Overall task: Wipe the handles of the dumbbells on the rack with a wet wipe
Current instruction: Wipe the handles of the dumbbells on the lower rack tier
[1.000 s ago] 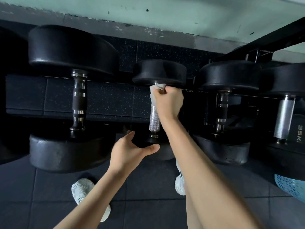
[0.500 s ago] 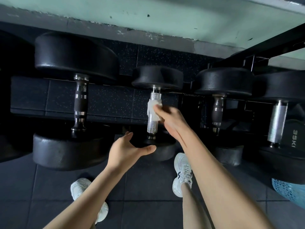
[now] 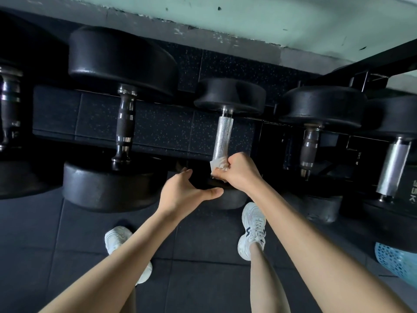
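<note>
The right hand (image 3: 240, 171) is closed in a fist round the crumpled white wet wipe (image 3: 217, 164), pressing it about the near end of a knurled silver handle (image 3: 222, 136). That handle belongs to the small dumbbell (image 3: 230, 96), which lies on the rack (image 3: 383, 57) with one black head toward the wall and the other toward the person, mostly hidden under the hands. The left hand (image 3: 187, 193) is spread and relaxed, thumb out and holding nothing, just beside the near head; whether it touches I cannot tell. A larger dumbbell (image 3: 121, 62) with a dark grip lies to the left, and another dumbbell (image 3: 320, 105) to the right. Below, white shoes (image 3: 252, 231) stand on the dark floor (image 3: 45, 245), with a blue perforated basket (image 3: 397, 258) at the right edge.
</note>
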The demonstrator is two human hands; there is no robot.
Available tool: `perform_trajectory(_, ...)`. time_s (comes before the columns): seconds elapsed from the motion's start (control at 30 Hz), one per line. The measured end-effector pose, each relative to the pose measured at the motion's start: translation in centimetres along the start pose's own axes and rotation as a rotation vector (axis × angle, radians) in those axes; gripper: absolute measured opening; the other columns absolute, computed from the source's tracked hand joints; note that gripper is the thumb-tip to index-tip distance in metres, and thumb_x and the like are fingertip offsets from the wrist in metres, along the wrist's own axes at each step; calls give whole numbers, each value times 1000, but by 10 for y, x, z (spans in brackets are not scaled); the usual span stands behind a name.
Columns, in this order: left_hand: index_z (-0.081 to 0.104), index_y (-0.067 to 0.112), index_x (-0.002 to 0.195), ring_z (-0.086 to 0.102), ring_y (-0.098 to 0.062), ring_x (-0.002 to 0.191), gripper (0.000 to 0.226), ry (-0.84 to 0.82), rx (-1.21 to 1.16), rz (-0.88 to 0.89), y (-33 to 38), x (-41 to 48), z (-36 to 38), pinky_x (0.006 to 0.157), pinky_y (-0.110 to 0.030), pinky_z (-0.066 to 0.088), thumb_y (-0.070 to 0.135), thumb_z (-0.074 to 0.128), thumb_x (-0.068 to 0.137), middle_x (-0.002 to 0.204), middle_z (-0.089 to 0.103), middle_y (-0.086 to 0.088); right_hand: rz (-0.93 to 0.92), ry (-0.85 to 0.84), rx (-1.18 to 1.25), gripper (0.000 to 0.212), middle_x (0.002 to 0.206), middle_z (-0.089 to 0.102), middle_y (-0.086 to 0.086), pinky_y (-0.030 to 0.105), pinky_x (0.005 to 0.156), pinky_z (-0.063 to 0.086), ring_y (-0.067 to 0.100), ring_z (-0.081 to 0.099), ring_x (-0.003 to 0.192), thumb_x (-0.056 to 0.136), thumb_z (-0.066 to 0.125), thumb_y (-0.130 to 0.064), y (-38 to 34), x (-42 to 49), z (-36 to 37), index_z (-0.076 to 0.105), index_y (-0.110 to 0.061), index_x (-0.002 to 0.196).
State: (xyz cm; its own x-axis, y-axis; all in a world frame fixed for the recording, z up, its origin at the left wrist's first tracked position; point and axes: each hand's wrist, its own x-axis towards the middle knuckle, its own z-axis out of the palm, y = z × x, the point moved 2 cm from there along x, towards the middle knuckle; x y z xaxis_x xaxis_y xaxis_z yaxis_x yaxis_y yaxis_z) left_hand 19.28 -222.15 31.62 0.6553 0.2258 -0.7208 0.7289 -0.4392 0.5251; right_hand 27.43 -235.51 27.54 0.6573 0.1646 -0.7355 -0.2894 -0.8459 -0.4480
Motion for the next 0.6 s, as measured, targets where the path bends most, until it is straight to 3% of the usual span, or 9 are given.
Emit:
perform_trajectory(0.13,45,10,138,43,-13,131,92,-18,22,0,-3,4,-1,97,-18,34,53,78,64,142,48,-2,7,-300,353,15,77,65,-1,18,73,45,9,60,75,74,77,-12,9,9,-9,63,-16,78)
perform_trajectory(0.2,47,10,137,43,-12,131,92,-23,25,-2,-3,5,-2,101,-19,33,54,78,63,142,48,-1,-7,-422,412,17,82,67,-4,13,78,47,1,63,74,77,71,-2,9,15,-14,65,-16,86)
perform_trajectory(0.27,47,10,137,43,-13,130,91,-20,29,5,-2,4,-2,100,-19,32,53,79,63,142,49,-1,-6,-436,432,20,78,68,-6,15,81,48,-2,64,69,78,69,3,10,18,-14,65,-15,85)
perform_trajectory(0.33,48,8,135,44,-15,130,89,-22,22,-7,-1,4,-2,98,-19,33,49,80,63,141,50,-2,-1,-381,427,18,70,69,-9,16,79,48,-1,64,67,76,72,0,11,17,-12,64,-16,80)
perform_trajectory(0.4,48,8,136,44,-15,130,90,-16,15,-26,0,4,-2,94,-17,32,49,81,63,141,50,-2,19,-276,408,19,64,65,-6,17,67,48,3,60,60,73,77,-5,11,11,-8,62,-16,71)
perform_trajectory(0.53,47,10,137,46,-15,129,89,-11,0,-59,1,2,-1,86,-15,31,48,81,64,140,51,-2,22,173,66,30,48,54,-2,19,45,36,9,54,47,75,72,-17,-7,-9,3,56,-10,52)
perform_trajectory(0.6,48,10,136,46,-16,128,86,-28,5,-40,2,2,-2,85,-16,31,47,80,66,139,51,-2,24,313,60,39,39,47,-7,15,39,28,5,45,40,78,67,-20,-10,-17,6,47,-12,45)
